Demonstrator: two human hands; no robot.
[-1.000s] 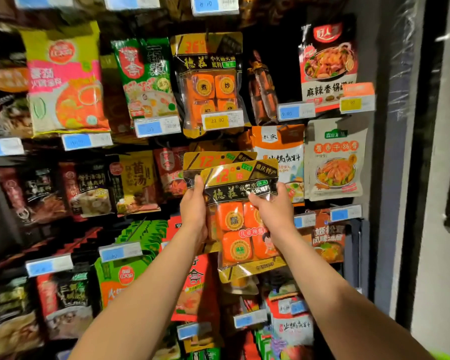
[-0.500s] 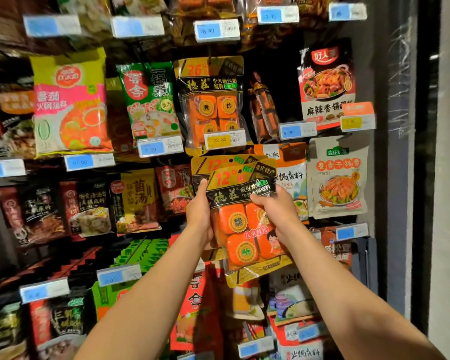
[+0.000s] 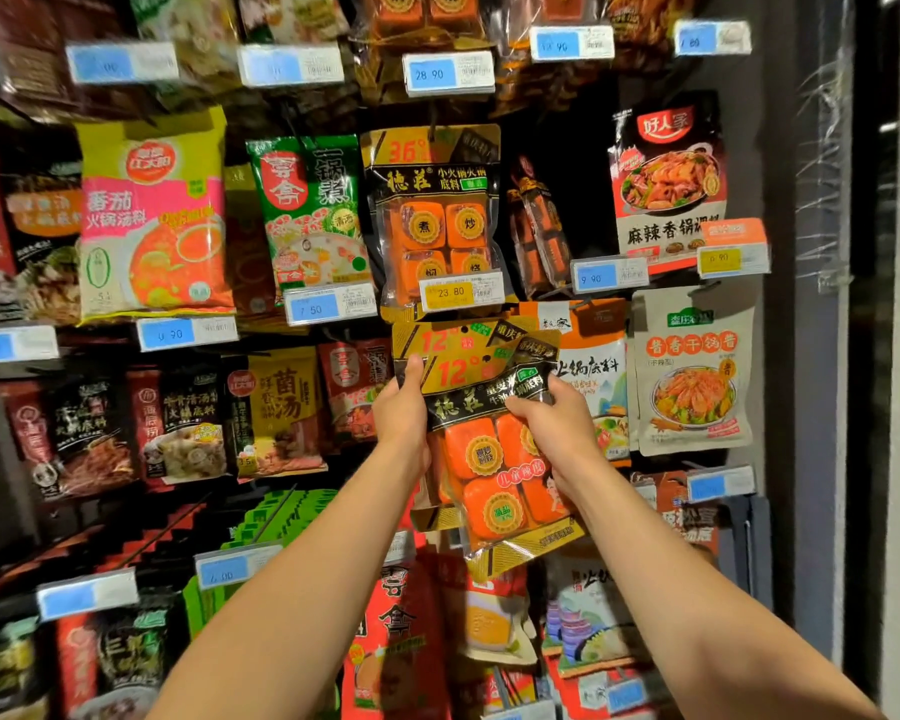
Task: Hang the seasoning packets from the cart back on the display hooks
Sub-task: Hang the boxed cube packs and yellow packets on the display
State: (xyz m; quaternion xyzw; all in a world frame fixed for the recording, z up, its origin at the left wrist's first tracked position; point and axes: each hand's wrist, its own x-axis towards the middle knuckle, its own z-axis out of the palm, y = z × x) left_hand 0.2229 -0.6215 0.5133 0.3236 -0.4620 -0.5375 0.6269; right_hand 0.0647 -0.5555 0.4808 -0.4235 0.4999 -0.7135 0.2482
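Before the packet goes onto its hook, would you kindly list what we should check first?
1. Left hand grips the front packet at its top left: ok.
2. Right hand grips its right side: ok.
3. Packet level: not ok, it is tilted.
4. Matching packet hangs right behind: ok.
5. Hanging hole visible and free: ok.
6. Hook tip in sight: cannot tell.

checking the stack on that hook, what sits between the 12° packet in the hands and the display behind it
In the head view, a second matching 12° packet hangs directly behind the held 12° packet; its top edge peeks out above it.
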